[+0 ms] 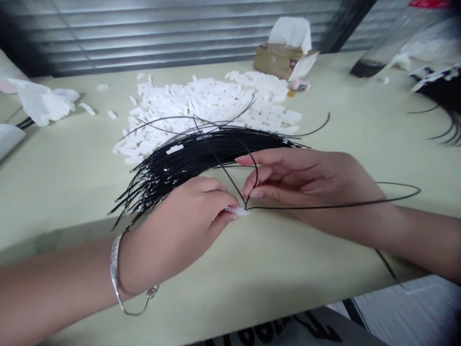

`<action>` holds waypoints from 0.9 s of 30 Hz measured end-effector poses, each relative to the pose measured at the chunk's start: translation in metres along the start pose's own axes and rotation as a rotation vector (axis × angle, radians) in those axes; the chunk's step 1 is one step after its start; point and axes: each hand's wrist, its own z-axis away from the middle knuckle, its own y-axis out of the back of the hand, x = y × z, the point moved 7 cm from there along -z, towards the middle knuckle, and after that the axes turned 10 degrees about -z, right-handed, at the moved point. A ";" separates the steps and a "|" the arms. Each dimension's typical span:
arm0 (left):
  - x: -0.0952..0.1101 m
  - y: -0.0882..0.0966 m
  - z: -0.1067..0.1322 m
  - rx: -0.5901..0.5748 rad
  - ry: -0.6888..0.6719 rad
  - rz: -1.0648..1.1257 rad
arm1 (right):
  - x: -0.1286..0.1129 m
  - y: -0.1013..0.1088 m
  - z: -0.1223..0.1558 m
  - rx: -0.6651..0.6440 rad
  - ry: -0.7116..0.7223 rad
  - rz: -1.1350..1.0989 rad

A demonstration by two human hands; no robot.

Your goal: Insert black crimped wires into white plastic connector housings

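Between thumb and fingers, my left hand (pixel 187 226) pinches a small white plastic connector housing (pixel 239 210), whose right end sticks out. Several thin black wires (pixel 230 179) run from that end; one loops far out to the right past my wrist. My right hand (pixel 306 185) is at the connector's right end, thumb and fingertips pinched at the base of a black wire (pixel 256 175) that curves upward. Behind both hands lies a thick bundle of black wires (pixel 216 149) with shiny metal tips at its left end.
A wide heap of white connector housings (pixel 201 103) spreads behind the bundle. Farther back stand a tissue box (pixel 275 60) and a bottle with dark liquid (pixel 370 65). Crumpled tissue (pixel 46 101) lies at left; more black wires with white connectors (pixel 441 91) lie at far right.
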 end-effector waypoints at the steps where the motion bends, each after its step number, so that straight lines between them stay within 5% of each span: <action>1: 0.000 0.000 0.000 0.001 -0.001 -0.003 | 0.001 0.000 0.000 -0.005 -0.010 -0.023; 27: 0.000 -0.001 0.000 0.004 -0.001 0.055 | 0.000 -0.003 0.000 0.000 -0.021 -0.143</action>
